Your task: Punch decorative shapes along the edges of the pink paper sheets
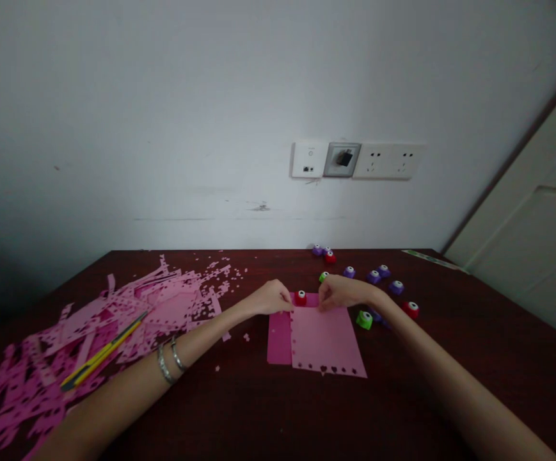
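Note:
A light pink sheet of paper lies on the table, with small shapes punched along its left and bottom edges. Under it, a darker pink sheet shows at the left and top. My left hand pinches the light sheet's upper left corner. Farther right, my right hand has its fingers closed on the top edge of the same sheet. Between the two hands, a red paper punch sits at that top edge; whether the paper is inside its slot I cannot tell. Neither hand visibly touches the punch.
Punched pink scraps and strips are heaped at the left, with a yellow pencil-like stick on top. Several purple, red and green punches stand right of and behind the paper. A wall with sockets rises behind the dark table.

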A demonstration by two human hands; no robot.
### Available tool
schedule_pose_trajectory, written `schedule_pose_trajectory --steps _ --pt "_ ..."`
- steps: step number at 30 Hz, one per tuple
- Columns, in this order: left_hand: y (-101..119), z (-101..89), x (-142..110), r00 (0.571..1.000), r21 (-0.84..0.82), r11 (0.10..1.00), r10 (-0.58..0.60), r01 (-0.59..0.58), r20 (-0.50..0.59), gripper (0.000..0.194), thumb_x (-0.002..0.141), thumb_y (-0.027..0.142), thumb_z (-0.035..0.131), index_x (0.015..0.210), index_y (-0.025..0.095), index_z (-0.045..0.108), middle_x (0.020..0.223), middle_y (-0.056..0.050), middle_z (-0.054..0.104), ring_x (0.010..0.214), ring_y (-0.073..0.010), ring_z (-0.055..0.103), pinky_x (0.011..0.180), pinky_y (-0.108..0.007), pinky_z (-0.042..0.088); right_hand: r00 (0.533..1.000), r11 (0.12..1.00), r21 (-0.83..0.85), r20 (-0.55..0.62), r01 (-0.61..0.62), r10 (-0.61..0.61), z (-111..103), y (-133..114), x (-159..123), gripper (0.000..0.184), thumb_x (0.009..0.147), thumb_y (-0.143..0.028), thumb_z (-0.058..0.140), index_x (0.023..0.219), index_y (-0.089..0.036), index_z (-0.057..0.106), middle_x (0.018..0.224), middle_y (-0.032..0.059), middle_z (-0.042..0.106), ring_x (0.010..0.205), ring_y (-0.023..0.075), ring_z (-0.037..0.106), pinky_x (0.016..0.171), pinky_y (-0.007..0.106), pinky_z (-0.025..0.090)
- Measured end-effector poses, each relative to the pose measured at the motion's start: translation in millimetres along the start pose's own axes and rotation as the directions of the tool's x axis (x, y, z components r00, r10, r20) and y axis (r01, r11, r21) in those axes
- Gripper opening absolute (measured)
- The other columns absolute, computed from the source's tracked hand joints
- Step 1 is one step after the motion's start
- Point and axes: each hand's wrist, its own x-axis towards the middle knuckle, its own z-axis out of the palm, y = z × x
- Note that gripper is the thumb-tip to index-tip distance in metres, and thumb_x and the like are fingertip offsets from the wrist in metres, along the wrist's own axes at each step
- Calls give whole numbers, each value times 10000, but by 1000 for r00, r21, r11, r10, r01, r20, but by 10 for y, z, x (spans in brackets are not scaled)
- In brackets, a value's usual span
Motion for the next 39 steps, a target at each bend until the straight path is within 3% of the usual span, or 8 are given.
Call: schedule_pose_trajectory --steps 6,20,39 --pt "-24 49 37 997 43 999 -17 20 -73 209 681 267 520 712 122 667 626 -30 610 537 -81 477 509 -208 354 995 996 -49 -73 -76 72 13 -47 11 122 637 -221 606 617 -118 669 559 22 600 526 115 505 452 209 335" --pt "59 98 5 980 168 976 -107 136 -170 182 672 291 539 723 154 649 716 -37 630 628 -119 530 523 -233 334 991 993 -58 -99 -101 95 27 17 30 126 618 -224 597 620 -123 672 586 40 622 555 139 542 455 218 352" --pt "0 80 45 970 205 972 -61 111 -237 185 691 295 525 721 163 652 727 -38 641 648 -130 545 540 -235 343 989 995 -66 -135 -74 65 49 123 103 173 642 -219 530 631 -123 673 561 17 600 532 112 513 463 202 332"
